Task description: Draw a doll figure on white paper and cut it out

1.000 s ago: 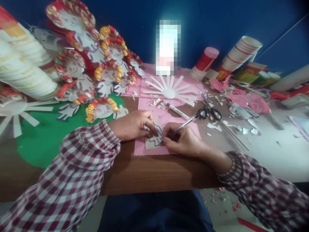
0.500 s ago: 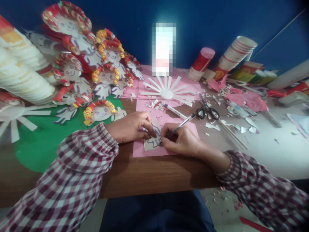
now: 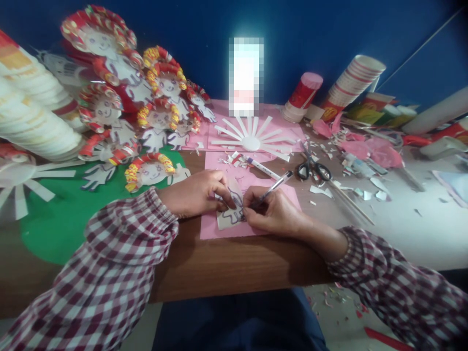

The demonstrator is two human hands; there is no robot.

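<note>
A small off-white piece of paper (image 3: 224, 223) with a dark outlined figure drawn on it lies on a pink sheet (image 3: 209, 229). My left hand (image 3: 199, 194) holds this paper from the left, fingers bent and tips pressed onto the drawing. In my right hand (image 3: 272, 210) is a clear pen (image 3: 281, 181), pinched between thumb and fingers and slanting up to the right. Its tip is hidden behind the fingers, at the right side of the drawing. A white marker (image 3: 266, 170) lies just beyond my hands.
Black scissors (image 3: 313, 169) and a thin stick (image 3: 351, 204) lie to the right among paper scraps. A white paper piece with radiating strips (image 3: 251, 142) lies behind. Paper dolls (image 3: 149, 173) stand left near a green sheet (image 3: 47, 234). Paper cups (image 3: 356, 80) lean back right.
The camera view has shifted very slightly. Both hands stay nearly in place, the left on the paper and the right gripping the pen.
</note>
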